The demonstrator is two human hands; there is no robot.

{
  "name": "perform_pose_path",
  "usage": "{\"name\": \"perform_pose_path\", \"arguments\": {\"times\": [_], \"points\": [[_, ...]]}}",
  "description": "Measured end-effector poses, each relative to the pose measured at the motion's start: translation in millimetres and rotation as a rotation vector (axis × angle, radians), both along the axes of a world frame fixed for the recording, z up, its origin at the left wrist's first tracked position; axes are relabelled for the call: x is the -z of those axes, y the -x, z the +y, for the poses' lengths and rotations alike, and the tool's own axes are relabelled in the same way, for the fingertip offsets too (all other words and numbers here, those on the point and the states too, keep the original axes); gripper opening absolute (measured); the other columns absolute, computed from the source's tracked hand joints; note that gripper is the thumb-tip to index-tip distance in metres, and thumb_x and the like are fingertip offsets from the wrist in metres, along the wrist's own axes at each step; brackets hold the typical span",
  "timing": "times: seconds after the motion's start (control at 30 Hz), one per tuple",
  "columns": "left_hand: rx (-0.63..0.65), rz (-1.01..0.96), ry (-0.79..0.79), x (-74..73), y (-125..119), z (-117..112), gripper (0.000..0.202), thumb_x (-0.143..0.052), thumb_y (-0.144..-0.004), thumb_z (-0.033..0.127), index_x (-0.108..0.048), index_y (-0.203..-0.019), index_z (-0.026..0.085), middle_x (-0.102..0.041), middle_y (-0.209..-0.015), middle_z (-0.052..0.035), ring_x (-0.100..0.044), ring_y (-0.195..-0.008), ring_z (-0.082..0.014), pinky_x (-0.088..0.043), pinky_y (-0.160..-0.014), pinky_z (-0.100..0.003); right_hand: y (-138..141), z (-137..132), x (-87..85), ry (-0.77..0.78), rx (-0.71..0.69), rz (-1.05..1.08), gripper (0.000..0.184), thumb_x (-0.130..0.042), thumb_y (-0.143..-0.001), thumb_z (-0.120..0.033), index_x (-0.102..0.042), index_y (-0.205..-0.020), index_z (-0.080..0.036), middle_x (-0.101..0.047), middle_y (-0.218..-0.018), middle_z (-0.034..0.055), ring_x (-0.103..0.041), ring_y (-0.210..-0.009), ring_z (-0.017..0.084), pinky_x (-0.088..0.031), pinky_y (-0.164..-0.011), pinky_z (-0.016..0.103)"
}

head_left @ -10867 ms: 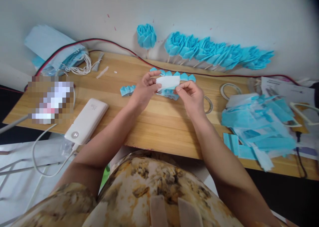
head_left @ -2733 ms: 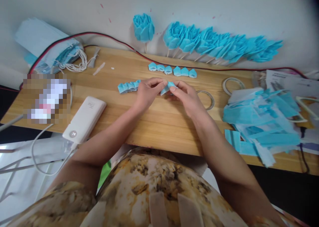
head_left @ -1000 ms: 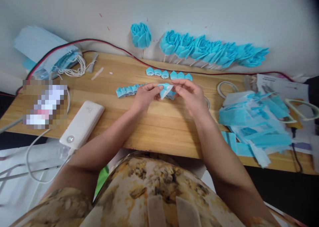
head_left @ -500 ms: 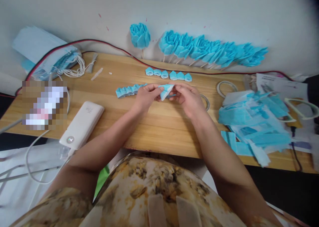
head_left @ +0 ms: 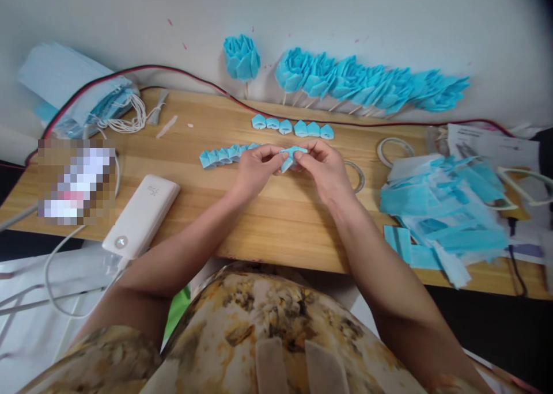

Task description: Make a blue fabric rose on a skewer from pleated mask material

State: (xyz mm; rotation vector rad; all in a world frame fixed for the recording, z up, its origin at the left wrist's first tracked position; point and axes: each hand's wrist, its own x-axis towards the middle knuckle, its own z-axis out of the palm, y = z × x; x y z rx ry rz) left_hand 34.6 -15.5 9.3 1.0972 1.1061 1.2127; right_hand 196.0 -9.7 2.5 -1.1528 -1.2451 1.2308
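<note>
Between both hands, above the wooden table, is a small folded piece of blue mask fabric [head_left: 288,159] with a white edge. My left hand [head_left: 256,168] pinches its left side between thumb and fingers. On the other side my right hand [head_left: 322,166] is closed on it, thumb pressed over the top. Just beyond my left hand lies a row of folded blue petals [head_left: 222,155], partly covered by that hand. Farther back sit two short groups of similar folded petals [head_left: 272,123]. A roll of tape [head_left: 360,177] lies beside my right hand, partly hidden by it.
Several blue fabric flowers on sticks [head_left: 345,80] lean on the wall. Cut mask pieces [head_left: 444,209] are piled right, near another tape roll [head_left: 379,152] and a glue gun [head_left: 516,207]. A white power bank [head_left: 142,215], a blurred phone [head_left: 78,181] and stacked masks [head_left: 73,83] occupy the left.
My right thumb has come over the top of the fabric piece, folding it down into a narrower shape. Both hands stay in nearly the same place.
</note>
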Motion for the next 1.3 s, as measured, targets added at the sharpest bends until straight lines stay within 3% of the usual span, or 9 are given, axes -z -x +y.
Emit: {"name": "perform_pose_path", "arguments": {"times": [0.3,0.5,0.67,0.73,0.87,1.0,1.17,1.3], "points": [[0.056,-0.161,0.136,2.0,-1.1,2.4,0.020,-0.078,-0.084,0.022,-0.070,-0.068,0.016,-0.064,-0.061,0.0022,-0.056,-0.057,-0.0080,-0.048,-0.060,-0.022,3.2,-5.9,-1.0,-0.350,0.170,-0.442,0.011,-0.071,-0.088,-0.036,-0.065,-0.088,-0.027,-0.067,-0.079,-0.0032,-0.060,-0.073,0.015,-0.053,-0.071,0.030],[0.103,-0.281,0.231,0.3,1.8,4.0,0.019,-0.081,-0.084,0.023,-0.069,-0.071,0.014,-0.067,-0.065,0.0007,-0.060,-0.058,-0.0082,-0.049,-0.060,-0.021,-3.5,-6.3,-3.6,-0.564,0.114,-0.686,0.012,-0.063,-0.097,-0.036,-0.069,-0.090,-0.029,-0.073,-0.090,0.0019,-0.066,-0.085,0.022,-0.053,-0.084,0.039],[0.124,-0.312,0.233,0.1,3.2,4.7,0.024,-0.078,-0.087,0.023,-0.067,-0.069,0.014,-0.066,-0.064,0.0006,-0.060,-0.058,-0.0078,-0.048,-0.059,-0.021,-3.2,-6.4,-4.1,-0.598,0.093,-0.681,0.009,-0.063,-0.096,-0.033,-0.071,-0.093,-0.029,-0.075,-0.092,0.0024,-0.067,-0.087,0.022,-0.053,-0.085,0.040],[0.110,-0.319,0.234,-0.2,3.7,5.4,0.025,-0.076,-0.089,0.022,-0.066,-0.068,0.014,-0.066,-0.063,0.0007,-0.059,-0.058,-0.0077,-0.047,-0.058,-0.020,-1.5,-7.0,-4.6,-0.545,0.099,-0.603,0.008,-0.065,-0.094,-0.033,-0.071,-0.098,-0.029,-0.075,-0.095,0.0014,-0.068,-0.088,0.020,-0.054,-0.081,0.037],[0.055,-0.312,0.254,-1.6,4.0,6.5,0.023,-0.075,-0.090,0.019,-0.065,-0.069,0.015,-0.065,-0.063,0.0020,-0.059,-0.057,-0.0074,-0.047,-0.057,-0.020,-0.2,-4.7,-2.0,-0.370,0.135,-0.384,0.026,-0.068,-0.092,-0.038,-0.067,-0.118,-0.032,-0.074,-0.093,-0.0008,-0.068,-0.087,0.018,-0.055,-0.074,0.032],[0.057,-0.325,0.254,-1.5,3.5,6.2,0.022,-0.074,-0.090,0.018,-0.066,-0.070,0.015,-0.065,-0.063,0.0017,-0.060,-0.057,-0.0080,-0.047,-0.058,-0.020,-1.8,-1.4,2.4,-0.320,0.123,-0.287,0.028,-0.071,-0.091,-0.045,-0.068,-0.116,-0.032,-0.070,-0.087,-0.0010,-0.068,-0.082,0.017,-0.056,-0.071,0.032],[0.054,-0.339,0.247,1.6,5.3,7.1,0.025,-0.080,-0.088,0.026,-0.065,-0.070,0.016,-0.064,-0.063,0.0020,-0.060,-0.059,-0.0081,-0.047,-0.059,-0.021,-6.7,-5.3,-4.5,-0.438,0.169,-0.413,0.022,-0.062,-0.098,-0.047,-0.070,-0.112,-0.032,-0.071,-0.098,0.0025,-0.068,-0.095,0.021,-0.058,-0.080,0.037],[0.059,-0.386,0.278,3.0,9.4,9.8,0.022,-0.082,-0.087,0.029,-0.068,-0.076,0.015,-0.069,-0.070,-0.0002,-0.063,-0.063,-0.0096,-0.050,-0.065,-0.023,-10.3,-6.8,-14.7,-0.642,0.091,-0.667,0.014,-0.064,-0.097,-0.036,-0.073,-0.108,-0.035,-0.069,-0.127,0.0043,-0.060,-0.124,0.029,-0.051,-0.104,0.050]]}}
